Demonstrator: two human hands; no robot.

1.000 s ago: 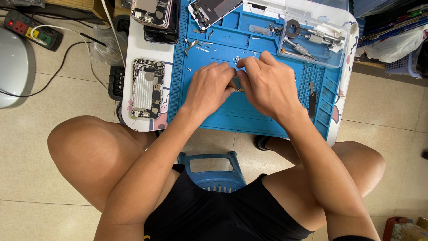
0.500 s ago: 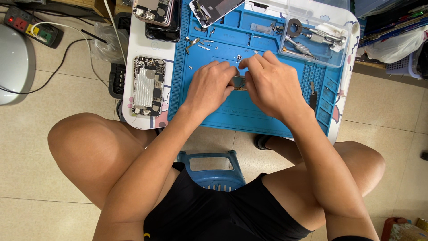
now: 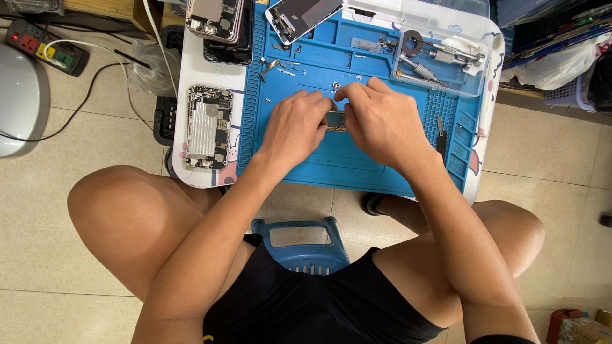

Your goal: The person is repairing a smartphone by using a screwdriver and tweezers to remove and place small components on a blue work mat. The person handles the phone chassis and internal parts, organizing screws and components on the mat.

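Here, seen from above by the head camera, a seated person works with both hands over a low surface.
Left hand: the left hand (image 3: 294, 127) lies over the middle of the blue mat (image 3: 319, 165), fingers curled and pressed together at the tips toward the other hand.
Right hand: the right hand (image 3: 380, 122) lies just beside it, fingertips meeting those of the left; its fingers are bent inward in a pinch.
Small part: between the two hands a small dark part (image 3: 336, 121) shows in the gap, resting on or just above the mat; both hands close on it, though the fingers hide how each grip sits on it.
Mat: it covers most of the white surface (image 3: 217, 70), with ribbed edges and small square pockets on its right side.
Opened phone: an opened phone body (image 3: 206, 127) lies on the surface left of the mat, well apart from the left hand.
Stacked phones: more phones (image 3: 220, 25) lie at the far left corner of the surface.
Screen panel: a detached screen panel (image 3: 306, 16) lies tilted at the far edge of the mat.
Tray: a clear plastic tray (image 3: 440, 60) with metal tools sits on the mat's far right corner, near the right hand.
Stool: a blue plastic stool (image 3: 299, 239) shows between the knees.
Power strip: a power strip (image 3: 44, 46) lies on the floor at the far left.
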